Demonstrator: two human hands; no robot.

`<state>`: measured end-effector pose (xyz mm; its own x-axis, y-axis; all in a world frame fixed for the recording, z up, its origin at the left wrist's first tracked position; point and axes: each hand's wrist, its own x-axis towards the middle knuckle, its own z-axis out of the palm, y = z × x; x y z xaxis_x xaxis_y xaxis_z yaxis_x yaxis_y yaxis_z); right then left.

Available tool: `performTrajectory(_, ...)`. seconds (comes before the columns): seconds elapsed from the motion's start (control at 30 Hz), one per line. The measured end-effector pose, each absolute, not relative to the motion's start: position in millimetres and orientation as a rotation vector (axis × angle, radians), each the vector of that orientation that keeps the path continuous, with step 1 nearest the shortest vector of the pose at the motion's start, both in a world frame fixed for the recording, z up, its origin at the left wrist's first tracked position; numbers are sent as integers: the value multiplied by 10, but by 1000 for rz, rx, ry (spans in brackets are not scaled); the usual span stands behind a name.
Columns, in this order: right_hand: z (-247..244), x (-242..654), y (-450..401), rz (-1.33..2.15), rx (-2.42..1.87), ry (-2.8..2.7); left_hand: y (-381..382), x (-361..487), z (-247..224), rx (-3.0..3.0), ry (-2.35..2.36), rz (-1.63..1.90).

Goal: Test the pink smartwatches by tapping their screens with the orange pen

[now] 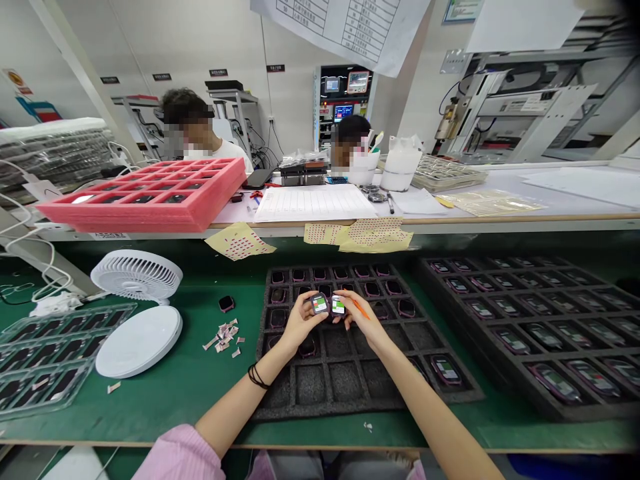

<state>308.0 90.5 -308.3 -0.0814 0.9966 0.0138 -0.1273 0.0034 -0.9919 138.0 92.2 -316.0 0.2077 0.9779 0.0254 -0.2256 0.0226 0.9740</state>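
Observation:
My left hand (302, 318) is closed on a small square smartwatch (319, 304) with a lit screen showing white, green and red. Right beside it, my right hand (360, 313) grips a second lit smartwatch (339, 306). A thin orange stick-like tool (361, 309) also lies along the fingers of that hand. Both hands are over a black foam tray (310, 385) with square pockets. Dark watches sit in its far pockets, and one watch with a lit screen (445, 370) rests near its right front corner. My forearms hide some pockets.
Another black foam tray (505, 370) full of watches lies at right. A white fan (137, 340), paper scraps (223, 337), a lone watch (227, 303) and a clear plastic tray (50, 357) are at left. On the shelf stands a pink foam tray (135, 215). Two people sit beyond.

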Motion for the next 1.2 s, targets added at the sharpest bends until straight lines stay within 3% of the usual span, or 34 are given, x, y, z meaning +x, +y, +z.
performTrajectory(1.2, -3137, 3104, 926, 1296, -1032, -1128, 943, 1408, -3331, 1295, 852, 1052)
